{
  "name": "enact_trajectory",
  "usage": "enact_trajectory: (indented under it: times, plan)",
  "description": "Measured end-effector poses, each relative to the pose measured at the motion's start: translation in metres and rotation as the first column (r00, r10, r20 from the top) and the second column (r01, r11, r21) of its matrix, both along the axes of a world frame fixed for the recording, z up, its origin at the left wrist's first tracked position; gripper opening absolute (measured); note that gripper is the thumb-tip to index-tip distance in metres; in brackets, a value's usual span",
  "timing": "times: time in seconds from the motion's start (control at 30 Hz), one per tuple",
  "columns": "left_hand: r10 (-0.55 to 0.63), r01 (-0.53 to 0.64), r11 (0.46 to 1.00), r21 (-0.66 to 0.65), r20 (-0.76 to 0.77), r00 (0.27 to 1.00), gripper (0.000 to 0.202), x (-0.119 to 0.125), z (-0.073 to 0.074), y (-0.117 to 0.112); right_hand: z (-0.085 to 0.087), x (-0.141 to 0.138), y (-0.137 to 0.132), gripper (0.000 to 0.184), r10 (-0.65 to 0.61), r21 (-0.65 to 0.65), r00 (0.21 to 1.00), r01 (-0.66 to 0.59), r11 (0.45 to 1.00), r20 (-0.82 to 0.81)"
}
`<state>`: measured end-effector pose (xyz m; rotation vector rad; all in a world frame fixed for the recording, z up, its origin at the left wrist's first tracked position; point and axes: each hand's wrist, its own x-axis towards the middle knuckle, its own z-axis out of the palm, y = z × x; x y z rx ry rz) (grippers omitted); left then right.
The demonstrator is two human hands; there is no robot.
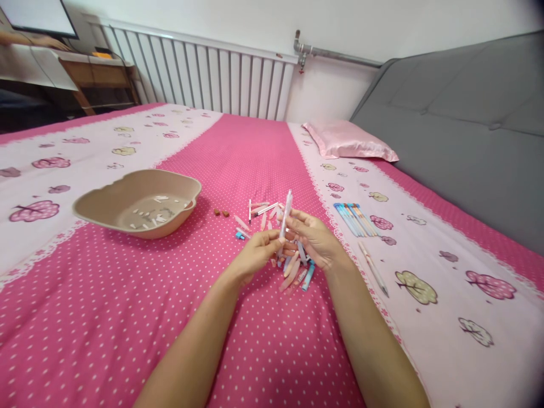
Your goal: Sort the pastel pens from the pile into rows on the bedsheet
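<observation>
Between my hands a pale, translucent pen (287,211) stands almost upright. Thumb and fingers of my left hand (255,254) pinch its lower end. From the other side, my right hand (315,237) is closed on the pen higher up with its thumb and fingers. Under and around the hands lies a loose heap of pen parts (293,272), pink, white and blue, partly hidden by my fingers. Thin refills (264,209) lie just beyond, and a small blue piece (240,235) rests left of them.
A beige basin (102,218) at left holds several small white pieces (159,218). Two brown bits (221,213) lie beside it. On the right are a row of blue-capped pens (357,220), a single pen (374,268) and a pink pillow (351,140). Another person's arm (34,41) rests on a desk.
</observation>
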<state>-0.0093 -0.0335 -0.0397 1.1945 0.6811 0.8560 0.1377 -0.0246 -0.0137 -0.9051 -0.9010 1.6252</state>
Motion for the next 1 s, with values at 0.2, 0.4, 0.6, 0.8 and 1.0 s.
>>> enact_trajectory:
  times: [0.2, 0.4, 0.6, 0.8, 1.0]
  plan:
    - [0.015, -0.015, 1.0, 0.01, -0.014, 1.0, 0.045, 0.0, -0.0004, -0.0002, 0.0, 0.0029, -0.0005, 0.039, 0.133, 0.025, 0.991, -0.133, 0.991, -0.008]
    - [0.01, -0.01, 1.0, 0.011, -0.007, 1.0, 0.044, 0.0001, 0.0006, -0.0009, -0.0031, 0.0022, 0.0012, 0.047, 0.068, 0.008, 0.998, -0.068, 0.998, 0.019]
    - [0.011, -0.011, 1.0, 0.015, -0.022, 1.0, 0.042, -0.0001, 0.0, -0.0004, -0.004, -0.0004, 0.0014, 0.05, -0.009, 0.01, 0.999, 0.009, 1.0, 0.033]
    - [0.004, -0.004, 1.0, -0.003, 0.005, 1.0, 0.042, -0.0002, -0.0006, -0.0004, 0.0007, 0.0022, -0.0007, 0.041, 0.129, 0.008, 0.992, -0.129, 0.992, 0.001]
    - [0.008, -0.008, 1.0, 0.007, -0.007, 1.0, 0.04, -0.0003, -0.001, 0.0002, -0.0022, 0.0028, 0.0003, 0.043, 0.131, -0.002, 0.991, -0.131, 0.991, 0.03]
